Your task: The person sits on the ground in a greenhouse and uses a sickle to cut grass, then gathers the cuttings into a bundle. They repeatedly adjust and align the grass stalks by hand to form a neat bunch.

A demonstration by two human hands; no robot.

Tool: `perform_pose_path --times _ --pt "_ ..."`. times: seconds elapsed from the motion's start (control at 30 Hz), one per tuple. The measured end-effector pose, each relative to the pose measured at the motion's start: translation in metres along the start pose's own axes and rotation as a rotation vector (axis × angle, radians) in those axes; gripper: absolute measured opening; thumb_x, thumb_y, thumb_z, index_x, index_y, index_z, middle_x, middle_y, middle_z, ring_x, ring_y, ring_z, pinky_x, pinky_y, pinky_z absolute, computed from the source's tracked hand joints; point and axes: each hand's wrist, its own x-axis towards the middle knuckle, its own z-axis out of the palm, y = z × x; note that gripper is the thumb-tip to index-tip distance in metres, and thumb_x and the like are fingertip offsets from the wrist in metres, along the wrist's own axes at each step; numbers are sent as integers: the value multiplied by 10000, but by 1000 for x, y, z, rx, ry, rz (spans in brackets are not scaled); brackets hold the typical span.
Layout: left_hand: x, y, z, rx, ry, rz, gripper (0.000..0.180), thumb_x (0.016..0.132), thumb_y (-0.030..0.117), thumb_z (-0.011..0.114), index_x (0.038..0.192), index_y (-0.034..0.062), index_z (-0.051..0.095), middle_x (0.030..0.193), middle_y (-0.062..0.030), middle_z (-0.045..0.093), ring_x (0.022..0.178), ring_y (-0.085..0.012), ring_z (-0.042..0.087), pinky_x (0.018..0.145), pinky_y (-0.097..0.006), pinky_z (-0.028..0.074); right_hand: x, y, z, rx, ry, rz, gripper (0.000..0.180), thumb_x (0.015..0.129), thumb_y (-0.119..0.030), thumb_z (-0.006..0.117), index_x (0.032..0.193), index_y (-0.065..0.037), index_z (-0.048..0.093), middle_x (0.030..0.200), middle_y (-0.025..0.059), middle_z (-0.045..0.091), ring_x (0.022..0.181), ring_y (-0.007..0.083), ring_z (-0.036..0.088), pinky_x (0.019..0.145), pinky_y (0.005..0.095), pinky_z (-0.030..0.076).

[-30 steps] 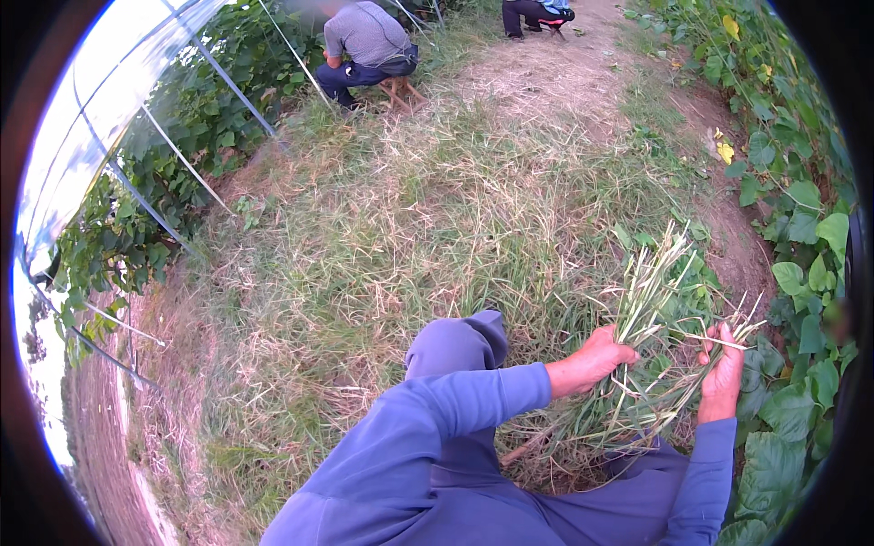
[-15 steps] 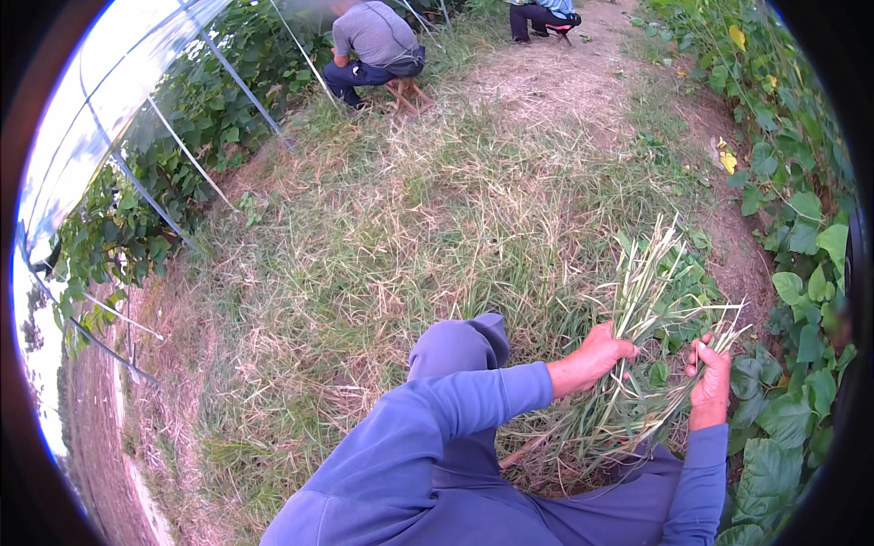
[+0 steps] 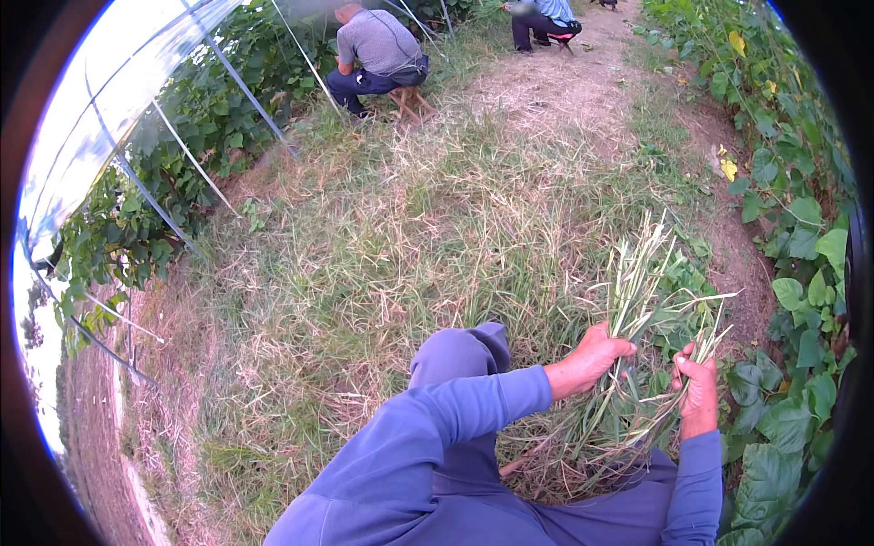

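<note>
A bundle of long grass stalks [image 3: 630,296] is gripped near its pale cut ends by my left hand [image 3: 592,359], whose fingers are wrapped round it. Just to the right, my right hand [image 3: 697,387] is closed on a smaller bunch of grass [image 3: 706,348], its pale tips pointing up past the thumb. Below both hands the green blades hang together in a loose tangle [image 3: 592,446] over my lap, so I cannot tell where one bunch parts from the other.
Cut and growing grass [image 3: 391,246] covers the ground ahead. Leafy vines [image 3: 792,419] crowd my right side. Metal poles [image 3: 155,205] and more vines stand at the left. Farther off, one person [image 3: 378,50] sits on a wooden stool [image 3: 411,105]; another person [image 3: 543,23] sits beyond.
My right hand has moved slightly left and down with its bunch, closer to my left hand. The left hand has barely moved and keeps its hold.
</note>
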Motion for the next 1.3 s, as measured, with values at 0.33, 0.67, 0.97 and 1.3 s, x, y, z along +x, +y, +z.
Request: perform_pose_path --times 0.33,0.67,0.97,1.3 --pt "3 -25 -6 166 7 63 241 765 23 602 1003 -12 585 830 -70 626 748 -145 579 667 -302 484 -13 -4 28 -94 -30 0 291 732 -85 692 950 -89 498 729 28 553 495 101 477 400 219 338" --pt "-14 -22 7 511 -138 -9 361 764 23 600 1115 -47 553 798 -86 621 702 -139 580 629 -309 485 -8 -11 17 -39 104 -56 249 816 -220 699 930 -88 521 701 21 543 455 80 456 353 209 301" --pt "-11 -55 4 605 -209 57 514 747 1 563 1252 -51 481 804 -138 640 590 -170 590 507 -319 495 2 -4 5 -32 185 -31 304 826 -261 693 998 -109 493 700 -6 484 428 91 429 332 219 293" --pt "-30 -25 20 565 -249 -154 495 750 -2 591 1234 -37 496 817 -130 646 646 -163 598 537 -298 492 4 5 -9 44 172 -27 256 863 -226 645 1049 -147 489 774 -16 502 468 98 439 366 225 309"
